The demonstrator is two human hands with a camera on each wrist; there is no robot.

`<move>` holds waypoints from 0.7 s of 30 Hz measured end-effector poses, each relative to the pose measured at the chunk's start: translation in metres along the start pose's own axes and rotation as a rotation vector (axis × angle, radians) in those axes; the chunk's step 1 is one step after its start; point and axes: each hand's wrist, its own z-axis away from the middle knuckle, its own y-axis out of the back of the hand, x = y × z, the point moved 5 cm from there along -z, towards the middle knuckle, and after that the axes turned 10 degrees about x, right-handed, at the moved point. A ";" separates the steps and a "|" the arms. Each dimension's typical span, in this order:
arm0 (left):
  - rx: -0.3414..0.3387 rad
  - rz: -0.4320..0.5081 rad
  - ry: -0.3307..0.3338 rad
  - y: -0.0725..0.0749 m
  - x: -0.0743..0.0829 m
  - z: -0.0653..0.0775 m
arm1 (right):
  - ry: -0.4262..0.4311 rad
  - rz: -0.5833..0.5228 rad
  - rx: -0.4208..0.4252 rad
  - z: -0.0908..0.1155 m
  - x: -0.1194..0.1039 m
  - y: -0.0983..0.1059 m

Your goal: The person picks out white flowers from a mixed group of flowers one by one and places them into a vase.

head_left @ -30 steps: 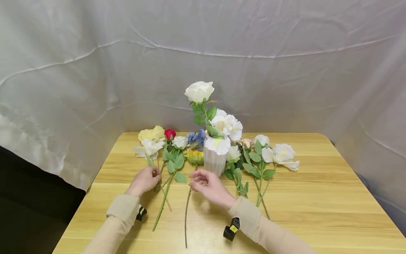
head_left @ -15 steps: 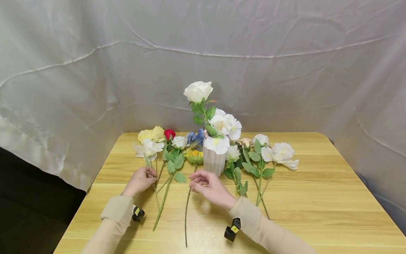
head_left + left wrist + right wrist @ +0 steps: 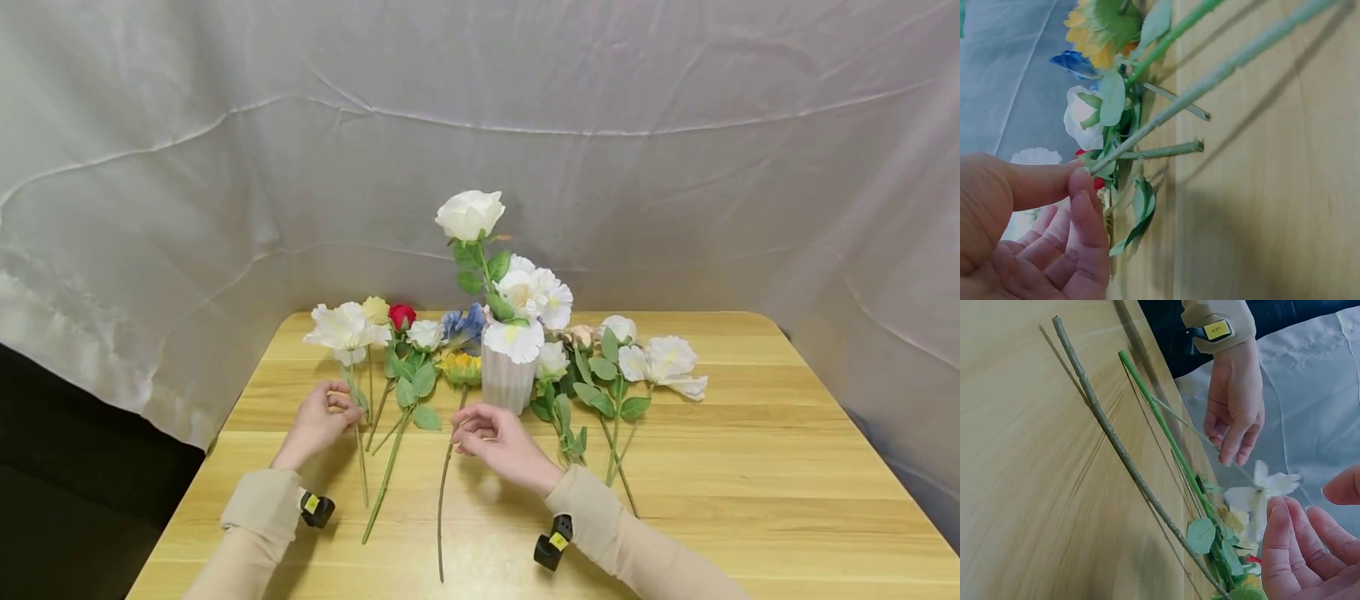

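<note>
My left hand pinches the stem of a white artificial flower between thumb and finger, at the table's left. Its bloom is raised above the tabletop, partly covering a yellow flower. My right hand hovers in front of the white ribbed vase, beside the sunflower's stem. In the right wrist view, thumb and fingers of that hand stand apart with nothing between them. The sunflower lies left of the vase.
A tall white rose and white ruffled flowers stand in the vase. A red rose, a white rose and a blue flower lie to its left. More white flowers lie right; a grey curtain hangs behind.
My left hand has moved left and slightly up, lifting the white flower's bloom in front of the yellow one and swinging its stem leftward. My right hand has stayed nearly still.
</note>
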 end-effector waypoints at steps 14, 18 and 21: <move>0.097 0.125 -0.042 0.003 0.026 -0.006 | -0.016 0.012 0.060 -0.003 0.007 0.021; 0.132 0.164 -0.084 0.001 0.036 -0.010 | -0.002 0.020 0.076 -0.003 0.008 0.030; 0.160 0.196 -0.114 0.000 0.044 -0.012 | 0.020 0.028 0.098 -0.003 0.008 0.038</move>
